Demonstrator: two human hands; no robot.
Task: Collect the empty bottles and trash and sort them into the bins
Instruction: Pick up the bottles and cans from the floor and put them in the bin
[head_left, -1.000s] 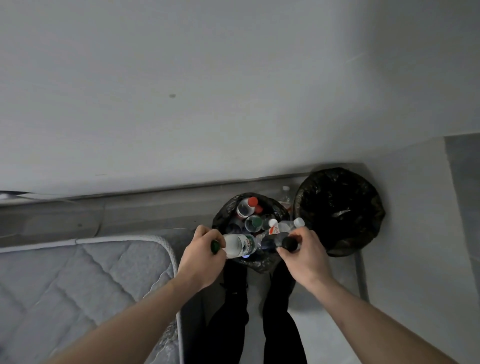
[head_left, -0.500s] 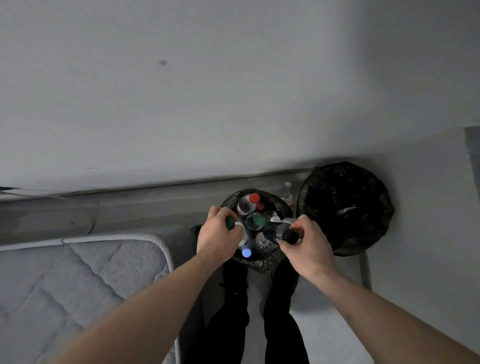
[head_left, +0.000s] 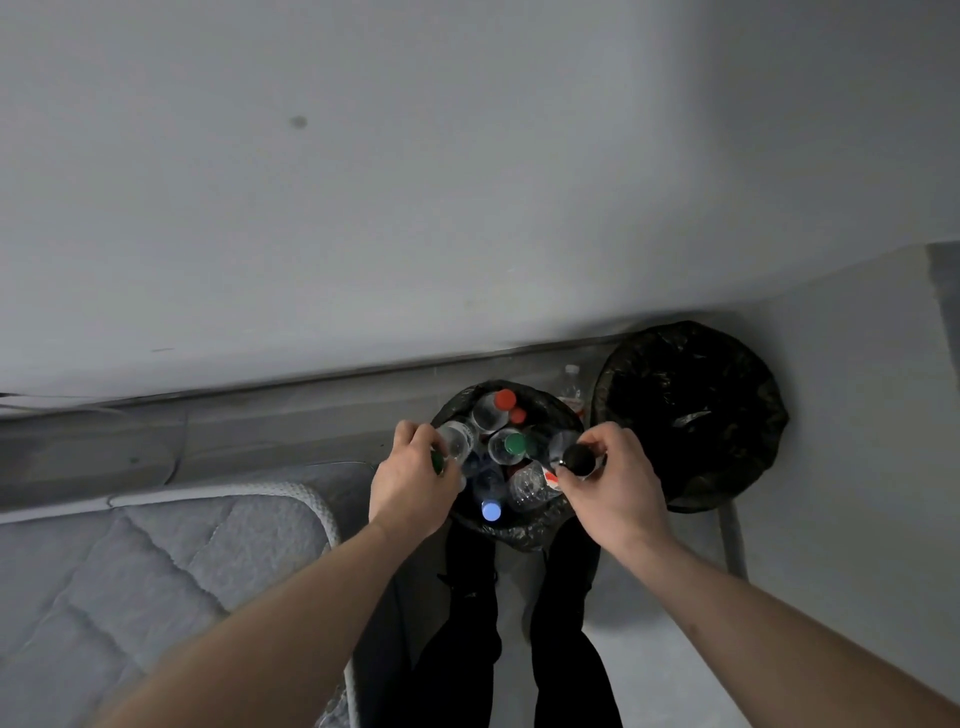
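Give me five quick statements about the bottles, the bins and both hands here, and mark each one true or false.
1. The left hand grips a clear plastic bottle with a green cap. True.
2. The right hand is empty. False: it holds a black-capped bottle.
3. The smaller black-bagged bin holds several bottles. True.
4. The larger black-lined bin is packed with bottles. False: none shows in it.
5. A quilted grey mattress lies right of the bins. False: it lies left.

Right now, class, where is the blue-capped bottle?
In the head view, the blue-capped bottle stands in the bottle bin, at its near edge between both hands.
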